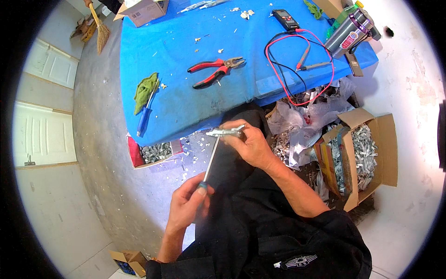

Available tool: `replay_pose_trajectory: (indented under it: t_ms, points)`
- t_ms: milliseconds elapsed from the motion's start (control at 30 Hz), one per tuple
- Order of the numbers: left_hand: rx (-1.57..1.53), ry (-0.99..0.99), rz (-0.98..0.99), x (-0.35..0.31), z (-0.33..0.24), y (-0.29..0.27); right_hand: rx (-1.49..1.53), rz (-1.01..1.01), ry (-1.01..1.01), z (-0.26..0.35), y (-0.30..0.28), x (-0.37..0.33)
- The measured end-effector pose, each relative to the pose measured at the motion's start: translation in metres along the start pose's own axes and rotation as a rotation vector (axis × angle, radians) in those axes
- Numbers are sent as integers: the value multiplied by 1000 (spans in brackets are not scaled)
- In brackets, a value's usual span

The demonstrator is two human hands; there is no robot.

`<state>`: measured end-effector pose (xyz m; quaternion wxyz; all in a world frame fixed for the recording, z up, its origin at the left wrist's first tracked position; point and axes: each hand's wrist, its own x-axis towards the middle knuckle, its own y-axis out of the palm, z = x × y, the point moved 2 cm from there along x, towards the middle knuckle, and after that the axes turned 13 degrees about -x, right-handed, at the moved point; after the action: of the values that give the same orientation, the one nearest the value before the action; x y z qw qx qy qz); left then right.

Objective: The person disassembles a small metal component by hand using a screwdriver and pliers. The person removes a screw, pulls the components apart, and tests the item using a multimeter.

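Note:
My left hand [186, 204] is closed round the blue-green handle of a screwdriver [212, 159], its long metal shaft slanting up and to the right. The tip of the shaft meets a small grey metal part [227, 132], which my right hand [254, 145] pinches just off the table's front edge. The part's exact kind is too small to make out. On the blue-covered table [176, 44] beyond lie red-and-black pliers [217, 70], jaws pointing right. A second, blue-handled screwdriver [145, 116] rests against a green cloth [145, 93] near the left corner.
A multimeter [285, 19] with red and black leads and a steel flask [348, 38] stand at the table's right. Below are an open carton [384, 153] of metal pieces and a red-sided box [135, 151] of grey parts. Someone at far left holds a broom [101, 35].

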<state>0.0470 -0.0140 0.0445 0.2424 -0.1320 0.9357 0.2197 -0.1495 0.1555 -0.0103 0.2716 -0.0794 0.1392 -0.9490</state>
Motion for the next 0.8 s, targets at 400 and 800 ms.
replay_pose_trajectory:
  t_ms: [400, 800]
  points:
    - [184, 123, -124, 7, 12, 48, 579, -293, 130, -3, 9, 11]
    - [153, -52, 74, 3, -14, -8, 30, -2, -41, 9, -38, 16]
